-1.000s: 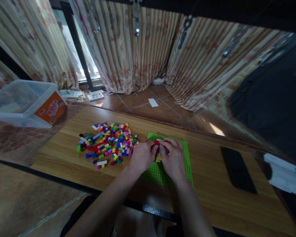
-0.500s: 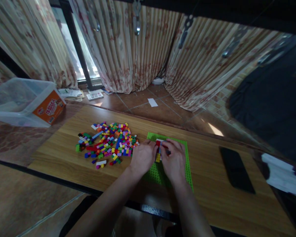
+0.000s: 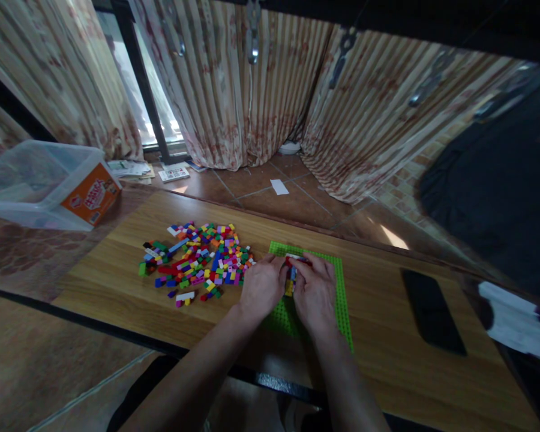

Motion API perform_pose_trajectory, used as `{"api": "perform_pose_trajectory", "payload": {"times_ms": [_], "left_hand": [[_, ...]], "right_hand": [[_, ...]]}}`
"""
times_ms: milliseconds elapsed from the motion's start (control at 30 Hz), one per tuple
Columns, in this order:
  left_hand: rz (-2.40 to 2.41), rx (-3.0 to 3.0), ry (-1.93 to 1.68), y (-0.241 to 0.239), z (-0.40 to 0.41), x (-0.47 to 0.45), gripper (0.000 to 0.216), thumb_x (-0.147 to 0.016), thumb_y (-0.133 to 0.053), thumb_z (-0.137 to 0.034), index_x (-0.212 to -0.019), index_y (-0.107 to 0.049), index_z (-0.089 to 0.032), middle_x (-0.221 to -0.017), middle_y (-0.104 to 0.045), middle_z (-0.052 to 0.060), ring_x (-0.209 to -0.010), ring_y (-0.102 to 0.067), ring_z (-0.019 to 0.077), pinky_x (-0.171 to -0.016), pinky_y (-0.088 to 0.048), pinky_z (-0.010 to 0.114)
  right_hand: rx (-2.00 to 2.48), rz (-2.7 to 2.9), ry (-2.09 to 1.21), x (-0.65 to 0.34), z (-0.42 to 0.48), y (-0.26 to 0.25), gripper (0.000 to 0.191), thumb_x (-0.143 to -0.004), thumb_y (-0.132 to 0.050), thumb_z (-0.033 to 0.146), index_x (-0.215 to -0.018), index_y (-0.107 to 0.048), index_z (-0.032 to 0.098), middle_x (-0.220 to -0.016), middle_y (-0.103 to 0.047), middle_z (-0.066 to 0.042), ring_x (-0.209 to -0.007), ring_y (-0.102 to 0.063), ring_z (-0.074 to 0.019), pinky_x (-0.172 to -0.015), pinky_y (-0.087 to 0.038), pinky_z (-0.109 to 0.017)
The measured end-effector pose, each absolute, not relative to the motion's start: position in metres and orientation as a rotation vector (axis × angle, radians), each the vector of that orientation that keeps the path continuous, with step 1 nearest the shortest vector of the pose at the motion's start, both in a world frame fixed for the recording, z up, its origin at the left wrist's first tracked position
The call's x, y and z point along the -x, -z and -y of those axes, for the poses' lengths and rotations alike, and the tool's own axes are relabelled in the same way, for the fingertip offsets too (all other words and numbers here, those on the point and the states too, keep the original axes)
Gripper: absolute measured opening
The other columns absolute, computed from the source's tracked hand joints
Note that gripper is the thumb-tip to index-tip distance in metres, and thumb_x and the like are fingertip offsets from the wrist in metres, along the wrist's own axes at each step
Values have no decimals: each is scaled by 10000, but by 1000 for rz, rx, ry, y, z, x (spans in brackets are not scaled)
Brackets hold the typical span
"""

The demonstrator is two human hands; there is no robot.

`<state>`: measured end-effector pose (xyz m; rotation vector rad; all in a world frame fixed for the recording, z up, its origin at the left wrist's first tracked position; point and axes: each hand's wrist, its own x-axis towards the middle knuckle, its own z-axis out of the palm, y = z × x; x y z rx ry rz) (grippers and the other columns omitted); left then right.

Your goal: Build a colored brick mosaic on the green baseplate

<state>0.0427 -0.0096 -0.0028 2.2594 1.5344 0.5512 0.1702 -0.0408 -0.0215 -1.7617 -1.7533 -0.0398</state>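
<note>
A green studded baseplate (image 3: pixel 345 312) lies on the wooden table under both hands. Between them stands a small cluster of toy bricks, with a yellow brick (image 3: pixel 289 288) at its near end and red and white pieces toward the far end. My left hand (image 3: pixel 263 287) curls against the cluster's left side, its thumb and fingers closed on the bricks. From the right, my right hand (image 3: pixel 315 289) grips the cluster with bent fingers, its fingertips over the red brick (image 3: pixel 288 260). Much of the cluster is hidden by the fingers.
Loose multicoloured bricks (image 3: pixel 207 258) are spread left of the baseplate. A clear plastic box (image 3: pixel 40 198) with an orange label stands at the table's far left. A dark flat phone-like slab (image 3: pixel 432 312) lies to the right. The table's black front edge (image 3: pixel 270 381) runs beneath my forearms.
My right fingers have shifted slightly left and over the red brick, covering more of it. My left hand stays nearly in place beside the cluster.
</note>
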Motion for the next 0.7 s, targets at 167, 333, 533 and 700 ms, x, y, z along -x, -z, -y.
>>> {"api": "perform_pose_trajectory", "payload": {"times_ms": [167, 333, 533, 700], "left_hand": [[-1493, -2319, -486, 2, 12, -43, 323, -949, -367, -142, -1114, -643, -168, -1014, -685, 104, -892, -672, 219, -797, -529, 311], [-1467, -2298, -455, 2, 15, -42, 380, -899, -401, -93, -1215, -599, -169, -1075, -672, 105, -943, -663, 214, -845, -529, 302], [-1415, -2259, -467, 4, 17, -39, 439, -866, -424, -77, -1263, -582, -174, -1124, -663, 105, -956, -664, 214, -867, -534, 303], [-1399, -2277, -478, 4, 21, -39, 483, -851, -429, -74, -1320, -531, -121, -1182, -644, 137, -1039, -644, 235, -945, -520, 333]], "right_hand": [[1884, 1774, 55, -162, 48, 18, 425, -895, -416, 120, -1140, -729, 268, -1251, -618, -136, -1138, -495, -335, -905, -391, -504], [1971, 1755, 68, -152, 52, 19, 430, -894, -432, 114, -1192, -694, 279, -1296, -596, -160, -1195, -475, -386, -918, -347, -558], [1879, 1746, 179, -144, 52, 24, 457, -916, -361, 119, -1209, -673, 280, -1244, -633, -151, -1131, -509, -337, -914, -367, -529], [1890, 1802, 178, -151, 54, 25, 461, -888, -396, 111, -1228, -662, 271, -1283, -620, -146, -1141, -505, -345, -894, -378, -516]]}}
